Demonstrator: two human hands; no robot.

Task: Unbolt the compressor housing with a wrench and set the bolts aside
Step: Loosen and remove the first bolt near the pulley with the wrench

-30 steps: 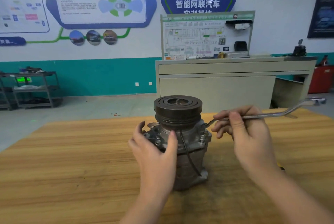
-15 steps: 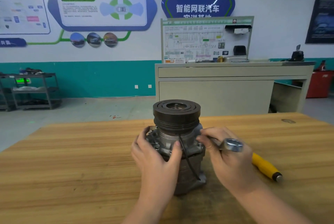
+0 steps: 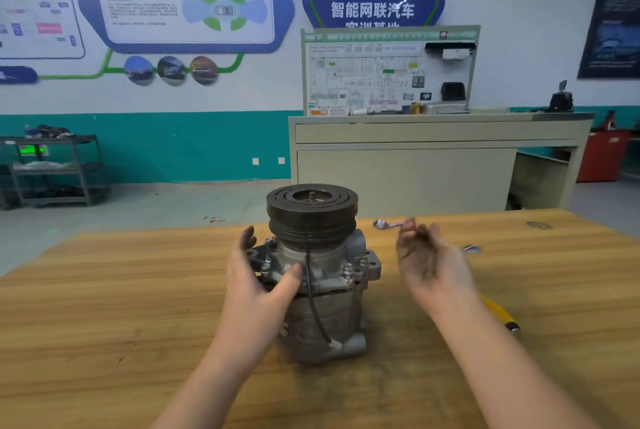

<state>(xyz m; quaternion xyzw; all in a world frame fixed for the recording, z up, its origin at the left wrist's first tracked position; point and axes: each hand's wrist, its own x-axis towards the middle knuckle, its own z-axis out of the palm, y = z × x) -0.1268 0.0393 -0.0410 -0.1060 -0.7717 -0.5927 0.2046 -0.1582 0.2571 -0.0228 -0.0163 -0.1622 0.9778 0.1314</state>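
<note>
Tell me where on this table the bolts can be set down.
Bare wood lies left of the compressor, beyond the left hand, out to the table edge, and near its front edge. Right is crowded: right hand, wrench, yellow-handled tool.

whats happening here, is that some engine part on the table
A person is working on a compressor that stands upright on a wooden table, pulley end up. The left hand grips its housing to steady it. The right hand, blurred, holds a wrench off to the side, clear of the bolts, which still sit in the flange. A yellow-handled tool lies behind the right forearm.
</note>
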